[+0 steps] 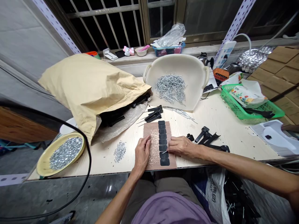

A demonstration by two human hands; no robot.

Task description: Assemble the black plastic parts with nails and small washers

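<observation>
A brown board (154, 155) lies at the table's front edge. Down it runs a column of small black rounded pads (163, 136), several of them, beside pale scuff marks. My left hand (141, 154) rests along the board's left edge, fingers extended and close together, with nothing visible in them. From the right, my right hand (181, 146) reaches over the board with fingers pinched. At its fingertips a small silver metal piece (164, 152) shows against a pad near the bottom of the column. Small silver pieces (120, 151) lie in a loose pile left of the board.
Behind the board stands a white basin (198, 71) of metal pins. Black plastic parts (205, 137) lie on the right, more (154, 114) behind the board. A yellow bowl (42, 168), paper sack (84, 81) and black cable (89, 155) occupy the left; a green basket (249, 115) stands right.
</observation>
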